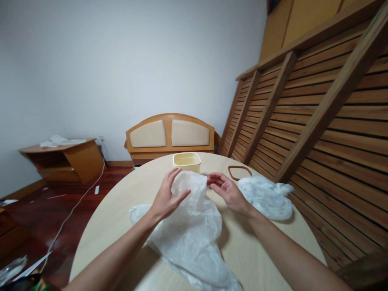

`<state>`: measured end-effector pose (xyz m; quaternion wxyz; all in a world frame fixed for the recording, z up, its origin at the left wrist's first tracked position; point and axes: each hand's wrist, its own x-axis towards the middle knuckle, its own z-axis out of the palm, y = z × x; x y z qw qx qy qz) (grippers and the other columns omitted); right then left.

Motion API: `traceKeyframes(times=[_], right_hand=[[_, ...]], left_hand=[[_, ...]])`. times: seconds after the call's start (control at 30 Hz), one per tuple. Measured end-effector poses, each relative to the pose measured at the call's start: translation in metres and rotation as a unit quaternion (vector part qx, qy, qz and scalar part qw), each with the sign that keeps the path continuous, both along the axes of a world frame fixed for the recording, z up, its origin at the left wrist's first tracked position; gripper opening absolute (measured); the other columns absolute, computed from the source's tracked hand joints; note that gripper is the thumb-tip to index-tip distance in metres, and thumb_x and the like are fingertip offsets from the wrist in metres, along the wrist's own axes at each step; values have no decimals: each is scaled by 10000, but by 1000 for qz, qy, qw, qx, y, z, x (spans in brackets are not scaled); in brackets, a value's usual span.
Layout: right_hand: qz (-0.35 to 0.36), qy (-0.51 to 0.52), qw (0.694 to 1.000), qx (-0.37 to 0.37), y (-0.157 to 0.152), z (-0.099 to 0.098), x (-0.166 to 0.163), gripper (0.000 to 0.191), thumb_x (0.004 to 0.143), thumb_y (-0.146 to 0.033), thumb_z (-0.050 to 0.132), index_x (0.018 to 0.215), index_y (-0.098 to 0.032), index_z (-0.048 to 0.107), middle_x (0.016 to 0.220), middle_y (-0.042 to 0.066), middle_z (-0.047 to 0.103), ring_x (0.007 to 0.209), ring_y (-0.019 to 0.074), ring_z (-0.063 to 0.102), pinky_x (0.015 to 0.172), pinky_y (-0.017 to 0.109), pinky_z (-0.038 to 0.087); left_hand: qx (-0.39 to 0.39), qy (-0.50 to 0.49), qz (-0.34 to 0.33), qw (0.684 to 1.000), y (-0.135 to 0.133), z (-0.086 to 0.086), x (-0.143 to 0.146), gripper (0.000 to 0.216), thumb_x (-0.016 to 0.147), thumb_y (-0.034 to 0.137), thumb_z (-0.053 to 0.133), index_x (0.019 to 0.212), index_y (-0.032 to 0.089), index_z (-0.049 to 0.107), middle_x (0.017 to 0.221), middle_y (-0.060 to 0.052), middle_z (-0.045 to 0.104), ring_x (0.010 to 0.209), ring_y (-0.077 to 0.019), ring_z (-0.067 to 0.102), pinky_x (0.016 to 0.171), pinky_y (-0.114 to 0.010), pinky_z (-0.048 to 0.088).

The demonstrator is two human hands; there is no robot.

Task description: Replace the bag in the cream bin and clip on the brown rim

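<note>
A large thin white plastic bag point(190, 230) lies crumpled across the round light-wood table point(121, 202). My left hand point(166, 198) rests on the bag's upper left part, fingers curled around a raised fold. My right hand point(227, 190) is at the bag's upper right edge, thumb and fingers pinching the plastic. A cream square plastic container point(187, 161) stands open just beyond the bag. To the right of it lies a brown rectangular sealing ring point(239, 172).
A second crumpled white plastic bag point(266, 196) lies on the table's right side. Slatted wooden panels point(318, 121) lean close on the right. A padded headboard point(169, 135) stands against the wall, a wooden cabinet point(63, 159) at left, a cable point(75, 206) on the floor.
</note>
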<state>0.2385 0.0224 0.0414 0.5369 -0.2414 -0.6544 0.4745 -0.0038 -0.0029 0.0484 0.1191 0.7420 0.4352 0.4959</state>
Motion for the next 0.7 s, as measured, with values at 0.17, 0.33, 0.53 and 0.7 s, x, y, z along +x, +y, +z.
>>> traceKeyframes(times=[0.17, 0.33, 0.53, 0.7], right_hand=[[74, -64, 995, 16, -13, -5, -9, 360, 899, -306, 655, 1248, -273, 573, 1248, 78, 672, 1189, 194, 621, 1040, 414, 477], [23, -112, 991, 64, -18, -5, -14, 344, 881, -222, 639, 1219, -243, 575, 1223, 80, 663, 1123, 192, 635, 967, 384, 504], [-94, -228, 958, 147, -18, -1, -14, 144, 812, -281, 734, 918, -193, 690, 862, 26, 668, 819, 178, 630, 791, 328, 497], [-111, -272, 943, 156, -23, 0, -18, 317, 766, -324, 791, 1039, -186, 708, 862, 27, 662, 816, 193, 631, 788, 332, 488]], left_hand=[[-4, 62, -30, 998, -7, -4, 11, 571, 832, 447, 714, 1327, 210, 555, 1315, -128, 614, 1230, -281, 560, 1068, -437, 424], [-65, 37, -38, 996, -6, -8, 14, 218, 922, 368, 582, 917, 180, 692, 937, -76, 730, 880, -211, 670, 805, -313, 506], [-95, -38, -25, 994, -3, -8, 15, 241, 906, 374, 566, 849, 167, 676, 819, -50, 712, 761, -180, 649, 671, -257, 488], [-111, -71, -47, 990, -7, -5, 19, 255, 882, 392, 581, 826, 156, 657, 793, -53, 694, 727, -172, 638, 640, -250, 494]])
